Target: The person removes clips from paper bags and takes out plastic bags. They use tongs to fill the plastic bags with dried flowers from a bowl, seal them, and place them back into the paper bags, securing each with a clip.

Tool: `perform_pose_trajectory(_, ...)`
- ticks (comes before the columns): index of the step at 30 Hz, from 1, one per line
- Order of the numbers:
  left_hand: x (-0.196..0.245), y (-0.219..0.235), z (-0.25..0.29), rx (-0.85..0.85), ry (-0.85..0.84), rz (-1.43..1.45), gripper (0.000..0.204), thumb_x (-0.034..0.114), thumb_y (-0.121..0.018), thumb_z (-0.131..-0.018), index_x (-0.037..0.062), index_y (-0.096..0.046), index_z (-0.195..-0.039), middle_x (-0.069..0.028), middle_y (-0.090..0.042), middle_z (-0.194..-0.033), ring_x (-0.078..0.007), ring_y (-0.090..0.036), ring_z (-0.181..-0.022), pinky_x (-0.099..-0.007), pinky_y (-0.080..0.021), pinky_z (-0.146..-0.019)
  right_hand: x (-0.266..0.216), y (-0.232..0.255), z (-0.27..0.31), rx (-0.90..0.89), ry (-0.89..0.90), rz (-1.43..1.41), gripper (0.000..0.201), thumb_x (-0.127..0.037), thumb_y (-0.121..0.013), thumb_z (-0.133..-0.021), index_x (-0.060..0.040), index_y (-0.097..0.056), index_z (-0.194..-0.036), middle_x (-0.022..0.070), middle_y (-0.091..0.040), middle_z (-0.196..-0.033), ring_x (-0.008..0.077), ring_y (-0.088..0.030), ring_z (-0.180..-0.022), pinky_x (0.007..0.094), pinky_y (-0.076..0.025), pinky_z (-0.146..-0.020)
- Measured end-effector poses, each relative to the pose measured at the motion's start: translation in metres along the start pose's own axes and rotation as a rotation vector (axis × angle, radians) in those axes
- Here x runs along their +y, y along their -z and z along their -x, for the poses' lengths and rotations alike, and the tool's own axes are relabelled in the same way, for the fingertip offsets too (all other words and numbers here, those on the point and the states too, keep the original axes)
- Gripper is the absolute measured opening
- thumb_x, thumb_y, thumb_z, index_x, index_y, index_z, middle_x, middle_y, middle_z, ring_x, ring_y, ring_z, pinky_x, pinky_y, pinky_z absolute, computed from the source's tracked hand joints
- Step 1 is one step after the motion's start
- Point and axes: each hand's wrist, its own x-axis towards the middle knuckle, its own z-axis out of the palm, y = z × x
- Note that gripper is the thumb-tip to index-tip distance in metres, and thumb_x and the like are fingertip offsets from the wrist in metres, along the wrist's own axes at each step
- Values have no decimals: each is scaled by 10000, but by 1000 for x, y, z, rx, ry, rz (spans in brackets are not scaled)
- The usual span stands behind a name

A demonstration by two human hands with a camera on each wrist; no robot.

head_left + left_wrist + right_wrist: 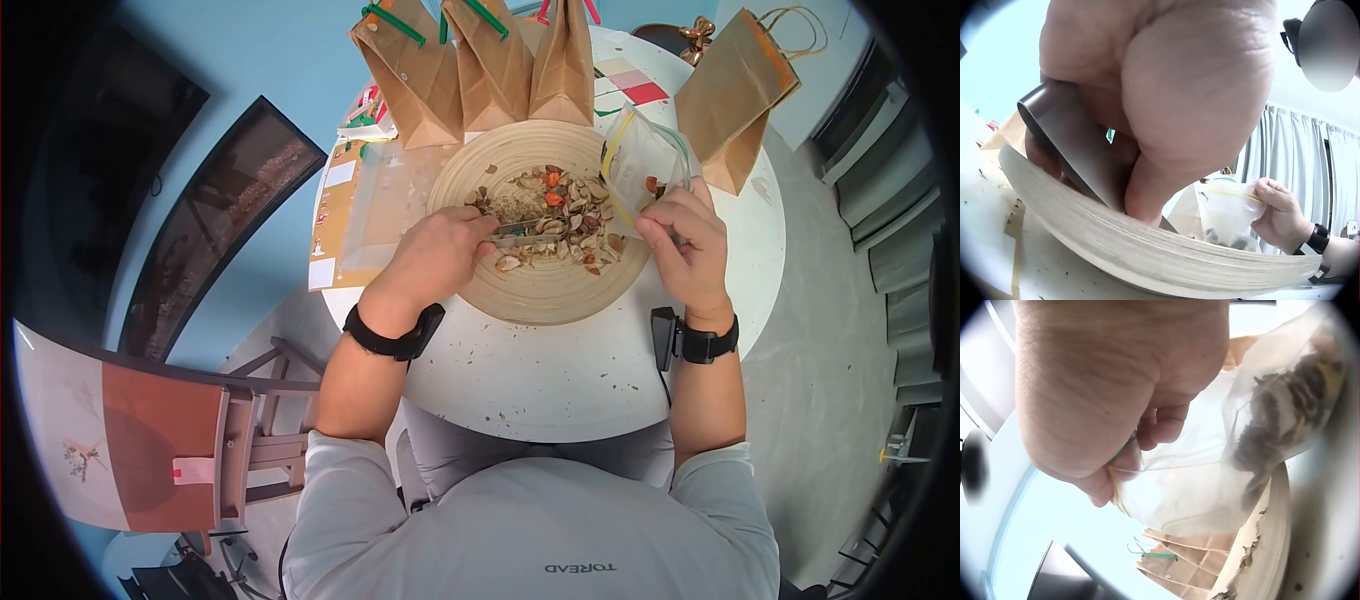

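My left hand (pixel 436 254) grips metal tongs (pixel 1075 140), whose bent end shows beside the palm in the left wrist view. The tongs' arms reach into dried petals and flakes (pixel 575 218) on a round, pale wooden plate (pixel 545 312). A few orange pieces (pixel 553 199) lie among them. At the plate's right side, my right hand (pixel 688 245) pinches the top edge of a clear zip bag (pixel 640 155) with a yellow and green seal. Dark dried pieces (pixel 1288 409) fill the bottom of the bag, which hangs over the plate's rim.
Several brown paper bags (pixel 410 85) with green or red handles stand behind the plate. Another paper bag (pixel 735 100) is at the right. Left of the plate lies a translucent sheet or bag (pixel 390 205) on brown card. Crumbs dot the white table (pixel 520 385).
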Motion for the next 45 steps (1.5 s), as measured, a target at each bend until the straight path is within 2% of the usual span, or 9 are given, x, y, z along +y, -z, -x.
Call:
perform_pose_trajectory(6,-3,2,-2,73,-44,45,259,102,-758,-903,-9,-746,-1136,-184,-726,-1007,-405,-683,-925,-472,-560,-809,0,1,0,3,-1,1,104,-20,-807,-825,-47,-707,-819,64,-620,-763,263,-488,-758,388,-523,-901)
perform_pose_trajectory(12,1,24,-8,86,-53,34,269,104,-768,-905,-9,-735,-1146,-189,-712,-997,-414,-670,-906,-468,-549,-794,2,1,2,-24,-9,2,108,-29,-807,-826,-50,-703,-810,59,-608,-772,264,-484,-776,367,-457,-772)
perform_pose_trajectory(16,10,43,-3,-32,67,-9,342,112,-759,-920,-8,-690,-1233,-198,-704,-1067,-420,-660,-996,-472,-537,-852,3,0,3,-8,-28,-22,105,-33,-809,-826,-53,-706,-814,54,-598,-764,262,-475,-773,364,-413,-723)
perform_pose_trajectory(18,13,43,5,-36,109,-49,373,129,-748,-936,-9,-664,-1272,-205,-698,-1098,-424,-652,-1048,-481,-528,-888,5,0,3,-6,-34,-23,105,-31,-809,-825,-53,-707,-815,53,-595,-765,261,-470,-772,364,-413,-721)
perform_pose_trajectory(21,-4,26,12,-145,236,-86,354,155,-726,-958,-19,-655,-1258,-213,-698,-1120,-431,-644,-1092,-499,-520,-921,2,0,3,-19,-51,-36,104,-27,-808,-825,-50,-708,-813,51,-595,-770,259,-467,-776,365,-407,-715)
perform_pose_trajectory(24,3,26,11,-169,160,-7,299,161,-710,-970,-4,-665,-1216,-207,-704,-1117,-434,-651,-1083,-508,-523,-922,2,-1,3,-31,-45,-41,102,-22,-806,-826,-50,-709,-812,48,-594,-773,254,-465,-778,358,-405,-712)
perform_pose_trajectory(27,18,26,1,-226,162,-12,259,144,-711,-961,12,-672,-1181,-199,-711,-1110,-432,-661,-1059,-512,-530,-901,3,-2,3,-36,-33,-44,99,-20,-804,-828,-51,-711,-814,46,-594,-771,250,-464,-778,353,-403,-709)
perform_pose_trajectory(36,8,15,5,-85,16,37,190,88,-716,-935,4,-689,-1103,-199,-713,-972,-438,-677,-944,-504,-537,-813,2,-2,3,-42,-40,-56,95,-21,-806,-834,-52,-719,-812,41,-606,-773,238,-467,-762,353,-399,-706)
perform_pose_trajectory(45,6,34,-2,-11,45,78,220,99,-742,-936,-21,-708,-1118,-217,-725,-1025,-440,-678,-951,-469,-542,-818,4,-1,3,-26,-51,-50,96,-21,-812,-828,-49,-721,-815,41,-601,-769,240,-462,-757,351,-396,-706)
